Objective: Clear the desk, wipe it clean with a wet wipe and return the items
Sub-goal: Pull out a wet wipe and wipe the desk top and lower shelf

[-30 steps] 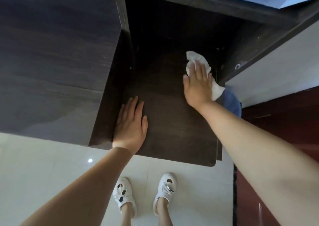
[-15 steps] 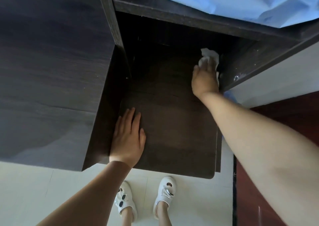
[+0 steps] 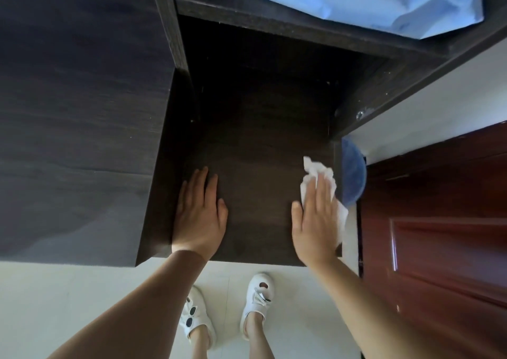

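Observation:
The dark wooden desk surface point(image 3: 258, 150) runs from the shelf unit at the back to its front edge near me. My right hand point(image 3: 315, 216) lies flat on a crumpled white wet wipe point(image 3: 318, 170) and presses it onto the desk near the front right edge. The wipe sticks out beyond the fingertips and under the outer side of the hand. My left hand point(image 3: 199, 216) rests flat on the front left part of the desk, fingers together, holding nothing.
A taller dark cabinet point(image 3: 76, 128) borders the desk on the left. A shelf board above the back holds a light blue bag point(image 3: 384, 1) with printed letters. A blue round object point(image 3: 354, 174) sits right of the desk, beside a red-brown door point(image 3: 439, 221). White shoes stand on the pale floor point(image 3: 55, 303).
My right hand has pulled the wipe from the far right back corner of the desk toward the front right edge. My left hand has stayed in place.

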### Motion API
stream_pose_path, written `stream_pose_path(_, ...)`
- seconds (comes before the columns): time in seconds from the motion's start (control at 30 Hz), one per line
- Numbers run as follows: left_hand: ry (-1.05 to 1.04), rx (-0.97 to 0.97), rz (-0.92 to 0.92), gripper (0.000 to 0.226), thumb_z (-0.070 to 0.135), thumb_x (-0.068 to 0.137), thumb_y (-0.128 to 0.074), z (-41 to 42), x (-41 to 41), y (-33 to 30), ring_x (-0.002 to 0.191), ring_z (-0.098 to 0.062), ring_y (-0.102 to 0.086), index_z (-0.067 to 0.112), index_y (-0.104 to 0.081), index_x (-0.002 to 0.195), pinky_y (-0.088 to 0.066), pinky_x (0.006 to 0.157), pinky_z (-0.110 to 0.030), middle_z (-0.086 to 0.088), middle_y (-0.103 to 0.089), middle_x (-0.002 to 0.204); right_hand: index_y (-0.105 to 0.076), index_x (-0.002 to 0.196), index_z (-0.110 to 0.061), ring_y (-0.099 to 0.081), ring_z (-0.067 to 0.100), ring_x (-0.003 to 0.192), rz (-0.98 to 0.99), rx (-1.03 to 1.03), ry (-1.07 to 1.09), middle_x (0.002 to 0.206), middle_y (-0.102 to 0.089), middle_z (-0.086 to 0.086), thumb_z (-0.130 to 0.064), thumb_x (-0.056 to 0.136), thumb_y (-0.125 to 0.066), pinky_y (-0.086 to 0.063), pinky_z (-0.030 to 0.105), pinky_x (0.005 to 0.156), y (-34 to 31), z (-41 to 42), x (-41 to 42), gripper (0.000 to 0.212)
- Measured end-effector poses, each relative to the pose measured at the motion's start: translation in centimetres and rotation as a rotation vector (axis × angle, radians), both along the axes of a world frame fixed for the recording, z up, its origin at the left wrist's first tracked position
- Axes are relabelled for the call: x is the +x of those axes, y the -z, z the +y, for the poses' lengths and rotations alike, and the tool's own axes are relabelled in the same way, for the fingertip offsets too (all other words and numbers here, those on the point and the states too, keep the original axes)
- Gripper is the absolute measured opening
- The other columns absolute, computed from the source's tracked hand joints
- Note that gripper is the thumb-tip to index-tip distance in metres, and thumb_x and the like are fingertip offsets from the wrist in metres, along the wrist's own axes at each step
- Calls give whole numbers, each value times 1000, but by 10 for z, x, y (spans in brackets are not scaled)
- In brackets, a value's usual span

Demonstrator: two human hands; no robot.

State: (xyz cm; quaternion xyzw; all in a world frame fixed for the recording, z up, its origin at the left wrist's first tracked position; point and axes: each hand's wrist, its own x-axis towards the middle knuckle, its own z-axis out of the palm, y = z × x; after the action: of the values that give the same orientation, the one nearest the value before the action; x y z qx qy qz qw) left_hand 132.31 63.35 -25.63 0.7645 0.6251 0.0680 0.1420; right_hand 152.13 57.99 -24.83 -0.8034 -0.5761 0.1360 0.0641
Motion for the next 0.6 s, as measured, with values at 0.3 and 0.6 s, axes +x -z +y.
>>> stream_pose_path(0.3, 4, 22, -43, 52, 25, 90, -28, -2, 0, -2, 138, -27, -22, 3, -35, 137, -5, 113, -34, -16, -31, 148, -5, 148, -11, 2, 24, 146, -64, -60, -25, 158, 0, 10, -38, 99, -19, -7, 41, 120, 2, 51, 45, 57)
stream_pose_path(0.6, 111, -33, -170, 44, 20, 88, -34, -102, -51, -7, 129, -29, -31, 0, -47, 125, -16, 113, -37, -22, -47, 135, -21, 143, -2, -15, 30, 142, -9, -4, -309, 152, -23, 19, -36, 99, -14, -12, 44, 116, 7, -92, -13, 57)
